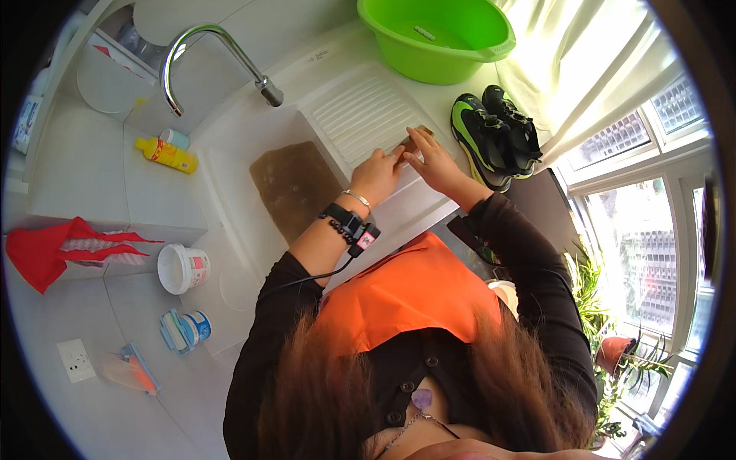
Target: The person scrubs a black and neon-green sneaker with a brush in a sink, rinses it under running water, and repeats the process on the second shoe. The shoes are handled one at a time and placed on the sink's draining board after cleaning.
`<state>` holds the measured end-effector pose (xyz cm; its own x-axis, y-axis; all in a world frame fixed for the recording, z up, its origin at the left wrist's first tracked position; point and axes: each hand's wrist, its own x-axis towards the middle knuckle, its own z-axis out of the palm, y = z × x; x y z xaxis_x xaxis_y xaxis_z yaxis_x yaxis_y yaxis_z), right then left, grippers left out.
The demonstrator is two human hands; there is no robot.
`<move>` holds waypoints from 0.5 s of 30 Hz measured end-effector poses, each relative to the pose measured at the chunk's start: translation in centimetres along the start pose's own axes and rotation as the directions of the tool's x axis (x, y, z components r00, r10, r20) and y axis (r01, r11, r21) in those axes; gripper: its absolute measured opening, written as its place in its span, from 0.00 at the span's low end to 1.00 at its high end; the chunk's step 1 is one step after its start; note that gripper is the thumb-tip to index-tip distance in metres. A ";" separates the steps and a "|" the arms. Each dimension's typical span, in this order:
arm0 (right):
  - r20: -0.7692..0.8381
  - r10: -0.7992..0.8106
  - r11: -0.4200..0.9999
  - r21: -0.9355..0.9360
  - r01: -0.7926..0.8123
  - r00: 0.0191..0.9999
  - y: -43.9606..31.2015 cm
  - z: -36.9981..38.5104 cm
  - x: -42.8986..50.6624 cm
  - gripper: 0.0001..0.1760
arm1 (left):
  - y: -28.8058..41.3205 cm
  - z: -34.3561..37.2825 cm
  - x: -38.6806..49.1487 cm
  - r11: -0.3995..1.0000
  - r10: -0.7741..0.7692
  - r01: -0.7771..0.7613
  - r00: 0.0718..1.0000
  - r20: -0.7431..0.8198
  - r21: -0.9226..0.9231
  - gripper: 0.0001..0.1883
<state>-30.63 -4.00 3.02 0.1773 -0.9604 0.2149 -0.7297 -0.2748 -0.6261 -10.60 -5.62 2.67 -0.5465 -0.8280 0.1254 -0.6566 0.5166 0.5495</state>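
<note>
A small brown object, its kind unclear, lies at the right edge of the sink's ridged washboard. The curled fingers of my left hand close on its near end. My right hand rests over it with extended fingers, hiding much of it; whether they grip cannot be told. Left of the washboard, the white sink basin holds murky brown water. A pair of black and green sneakers stands to the right of my hands.
A green plastic basin stands beyond the washboard. The chrome faucet arches at the back left. A yellow bottle, a white tub and a red cloth are at the left. Curtains and windows border the right.
</note>
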 end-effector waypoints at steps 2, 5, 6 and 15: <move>0.120 0.243 0.968 -0.100 -0.232 0.963 0.8 3.1 0.5 0.37 | 0.5 1.0 -0.4 0.983 -0.134 0.119 0.985 0.108 0.139 0.21; 0.285 0.057 0.904 -0.422 0.072 0.957 1.5 5.3 0.0 0.39 | -3.7 0.5 -5.4 0.961 -0.236 0.238 0.971 -0.031 0.140 0.21; 0.367 -0.013 0.927 -0.345 0.149 0.930 1.4 5.8 -0.3 0.41 | -6.5 0.0 -8.1 0.926 -0.341 0.353 0.935 -0.100 0.132 0.22; 0.434 -0.105 0.857 -0.417 0.303 0.895 0.1 7.2 -0.3 0.40 | -24.3 4.7 -16.0 0.629 -0.770 0.771 0.600 0.215 0.101 0.27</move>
<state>-26.01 -4.05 -2.49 0.5218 -0.8505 -0.0669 -0.8470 -0.5071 -0.1595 11.64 -3.94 -16.52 0.0662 -0.8484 -0.5253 -0.8867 -0.2914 0.3589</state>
